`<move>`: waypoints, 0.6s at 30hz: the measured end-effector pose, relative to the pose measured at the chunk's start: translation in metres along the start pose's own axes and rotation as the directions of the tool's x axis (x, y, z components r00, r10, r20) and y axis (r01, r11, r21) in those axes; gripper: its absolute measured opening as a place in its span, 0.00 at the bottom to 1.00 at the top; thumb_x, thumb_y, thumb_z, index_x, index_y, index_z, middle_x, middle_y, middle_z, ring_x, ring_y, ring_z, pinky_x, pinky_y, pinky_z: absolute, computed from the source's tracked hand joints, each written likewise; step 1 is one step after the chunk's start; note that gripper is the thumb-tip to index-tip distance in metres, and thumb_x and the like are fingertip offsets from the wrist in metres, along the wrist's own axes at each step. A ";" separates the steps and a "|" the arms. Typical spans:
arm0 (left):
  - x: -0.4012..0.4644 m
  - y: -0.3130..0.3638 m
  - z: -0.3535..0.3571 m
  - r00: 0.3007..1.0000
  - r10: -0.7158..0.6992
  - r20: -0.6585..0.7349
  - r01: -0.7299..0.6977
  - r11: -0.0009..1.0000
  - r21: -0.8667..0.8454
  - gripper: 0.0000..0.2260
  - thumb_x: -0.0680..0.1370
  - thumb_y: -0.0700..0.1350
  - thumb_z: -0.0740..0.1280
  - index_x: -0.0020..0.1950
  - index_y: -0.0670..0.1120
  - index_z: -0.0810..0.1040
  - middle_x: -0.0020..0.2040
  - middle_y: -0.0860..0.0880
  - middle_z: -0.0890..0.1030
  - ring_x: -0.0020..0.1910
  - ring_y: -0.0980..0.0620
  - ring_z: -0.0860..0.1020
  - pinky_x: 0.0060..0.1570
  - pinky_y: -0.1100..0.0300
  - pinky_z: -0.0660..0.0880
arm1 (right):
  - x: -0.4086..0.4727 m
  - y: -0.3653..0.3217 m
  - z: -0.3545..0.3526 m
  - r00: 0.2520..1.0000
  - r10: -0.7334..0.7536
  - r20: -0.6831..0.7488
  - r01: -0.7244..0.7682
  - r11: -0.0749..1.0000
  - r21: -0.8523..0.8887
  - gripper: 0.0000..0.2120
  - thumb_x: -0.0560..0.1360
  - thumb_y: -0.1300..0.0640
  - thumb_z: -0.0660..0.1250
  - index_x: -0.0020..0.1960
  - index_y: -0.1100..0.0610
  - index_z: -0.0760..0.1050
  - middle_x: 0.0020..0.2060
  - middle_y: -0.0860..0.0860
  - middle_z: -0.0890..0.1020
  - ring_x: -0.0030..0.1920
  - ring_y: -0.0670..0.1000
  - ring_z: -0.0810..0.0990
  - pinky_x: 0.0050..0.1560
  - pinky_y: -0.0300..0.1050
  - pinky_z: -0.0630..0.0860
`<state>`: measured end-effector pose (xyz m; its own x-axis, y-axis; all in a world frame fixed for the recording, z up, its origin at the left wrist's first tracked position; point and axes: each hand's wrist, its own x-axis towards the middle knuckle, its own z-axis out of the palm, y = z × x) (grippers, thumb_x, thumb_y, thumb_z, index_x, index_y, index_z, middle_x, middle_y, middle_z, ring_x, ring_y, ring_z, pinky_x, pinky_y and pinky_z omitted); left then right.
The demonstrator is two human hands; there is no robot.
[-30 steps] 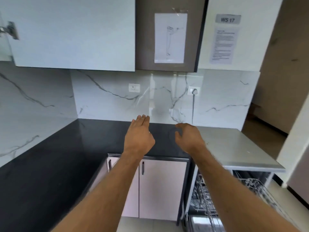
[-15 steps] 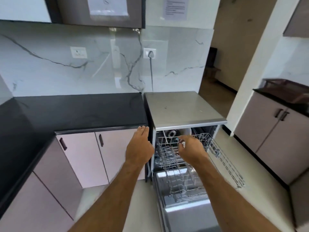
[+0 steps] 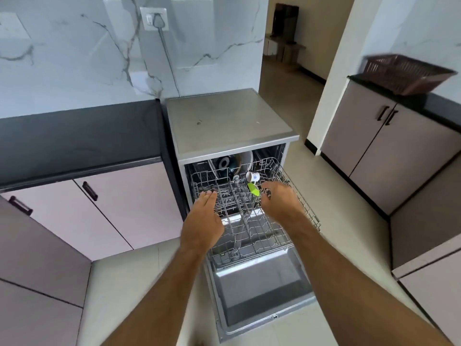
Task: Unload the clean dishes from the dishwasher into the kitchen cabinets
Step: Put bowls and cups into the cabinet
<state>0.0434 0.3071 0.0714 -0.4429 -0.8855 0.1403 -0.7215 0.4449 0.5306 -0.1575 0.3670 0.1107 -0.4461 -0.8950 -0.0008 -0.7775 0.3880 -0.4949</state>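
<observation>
1. Head view looks down on an open dishwasher with its door folded flat toward the person and the wire rack pulled out over it.
2. At the back of the rack a dark round dish and a white plate stand on edge, side by side, partly under the machine's steel top.
3. Just in front of them a white cup with a blue pattern lies tipped on its side, mouth toward the left.
4. A small bright green piece sits just below the cup; what it is cannot be told.
5. The left hand hovers over the rack's left front part, fingers straight and together, palm turned inward, holding nothing.
6. The right hand is over the rack's right side, just beside the green piece and near the cup, fingers curled loosely; nothing shows within them, though whether the fingertips touch the wire cannot be told.
7. A black countertop runs left of the machine, above pale pink lower cabinets with dark handles.
8. On a second counter to the right sits a brown slatted basket, blurred.
9. A plug fills the wall socket on the marble backsplash, its cord hanging down behind the dishwasher.
</observation>
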 end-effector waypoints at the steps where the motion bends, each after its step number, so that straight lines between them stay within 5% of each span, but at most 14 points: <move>1: 0.007 0.000 0.004 1.000 -0.001 0.005 0.001 1.000 -0.001 0.30 0.77 0.37 0.63 0.79 0.47 0.60 0.78 0.48 0.62 0.78 0.51 0.58 0.75 0.53 0.62 | 0.006 0.006 0.004 1.000 0.011 0.015 -0.011 1.000 0.011 0.18 0.80 0.60 0.61 0.70 0.54 0.73 0.54 0.55 0.82 0.31 0.41 0.73 0.28 0.29 0.69; 5: 0.040 -0.003 0.023 0.999 0.009 0.041 -0.008 1.000 -0.006 0.30 0.77 0.36 0.63 0.79 0.46 0.60 0.78 0.48 0.62 0.78 0.51 0.57 0.75 0.53 0.62 | 0.033 0.028 0.028 0.996 0.068 0.059 -0.071 0.996 0.062 0.20 0.79 0.61 0.61 0.70 0.53 0.73 0.49 0.54 0.82 0.29 0.41 0.74 0.23 0.29 0.68; 12: 0.126 -0.024 0.068 0.982 0.062 0.178 -0.054 0.997 -0.047 0.30 0.78 0.39 0.63 0.79 0.47 0.58 0.79 0.49 0.61 0.78 0.51 0.56 0.76 0.54 0.56 | 0.112 0.057 0.048 0.979 0.197 0.052 -0.201 0.976 0.087 0.19 0.79 0.61 0.63 0.69 0.50 0.72 0.62 0.54 0.79 0.41 0.44 0.79 0.35 0.34 0.76; 15: 0.176 -0.037 0.085 0.960 0.104 0.260 -0.092 0.994 -0.055 0.32 0.78 0.39 0.64 0.80 0.48 0.56 0.79 0.49 0.60 0.78 0.51 0.56 0.76 0.55 0.54 | 0.156 0.068 0.059 0.961 0.274 0.039 -0.277 0.956 0.093 0.20 0.79 0.60 0.63 0.71 0.49 0.71 0.68 0.54 0.75 0.43 0.42 0.77 0.33 0.29 0.70; 18: 0.225 -0.050 0.103 0.937 0.123 0.326 -0.111 0.992 -0.055 0.32 0.79 0.41 0.64 0.80 0.48 0.54 0.79 0.49 0.60 0.77 0.50 0.58 0.76 0.55 0.54 | 0.194 0.073 0.077 0.939 0.334 0.080 -0.341 0.936 0.092 0.22 0.80 0.60 0.63 0.72 0.49 0.69 0.71 0.54 0.72 0.46 0.45 0.80 0.41 0.35 0.78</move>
<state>-0.0752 0.0997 -0.0095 -0.6773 -0.7318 -0.0762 -0.6377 0.5322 0.5568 -0.2667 0.2047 0.0078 -0.6436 -0.7283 -0.2354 -0.5346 0.6478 -0.5427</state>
